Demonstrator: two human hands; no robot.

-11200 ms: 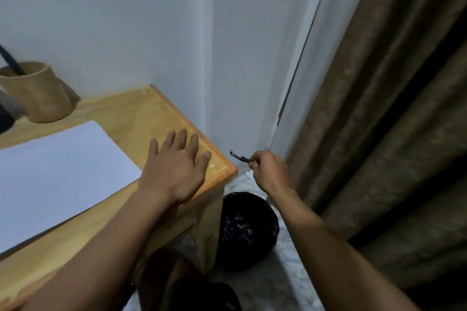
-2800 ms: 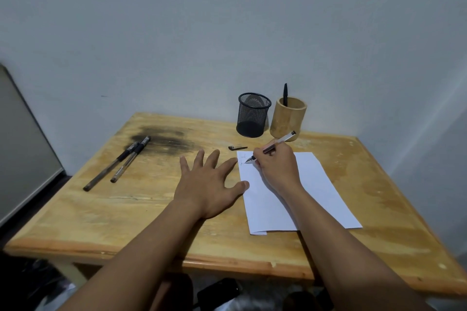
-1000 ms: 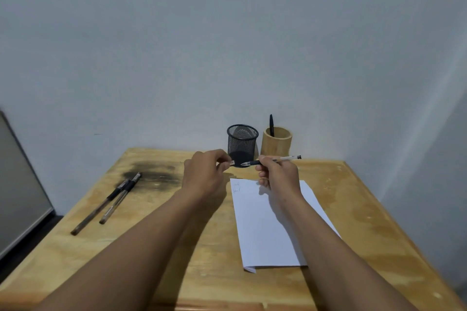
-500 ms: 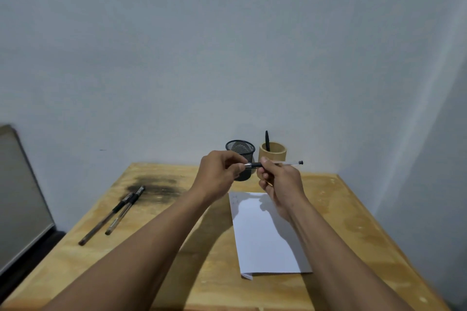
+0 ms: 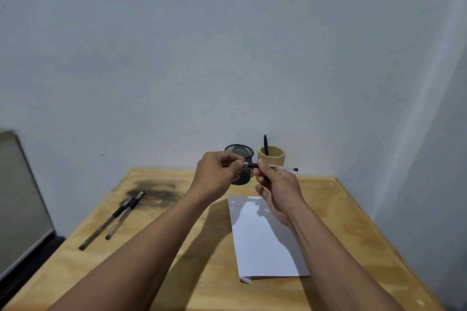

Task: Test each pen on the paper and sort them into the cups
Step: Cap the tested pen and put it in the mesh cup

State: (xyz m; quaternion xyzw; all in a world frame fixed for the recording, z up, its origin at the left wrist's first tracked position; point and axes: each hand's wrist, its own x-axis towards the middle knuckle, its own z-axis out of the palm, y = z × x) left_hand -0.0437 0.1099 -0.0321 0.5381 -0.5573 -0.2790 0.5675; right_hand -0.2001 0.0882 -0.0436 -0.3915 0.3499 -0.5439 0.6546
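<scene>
Two pens (image 5: 111, 219) on wooden table (image 5: 353, 235) (scorched patch), pale wall (image 5: 227, 45)

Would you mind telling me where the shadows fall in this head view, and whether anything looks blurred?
Head view: the hands and forearms cast soft shadows onto the sheet of paper and the wooden table; light is dim and even, without glare; the table's near right edge smears; the wide lens bows the table edges.

Pen (image 5: 278, 168) level above paper (image 5: 265, 240)
</scene>
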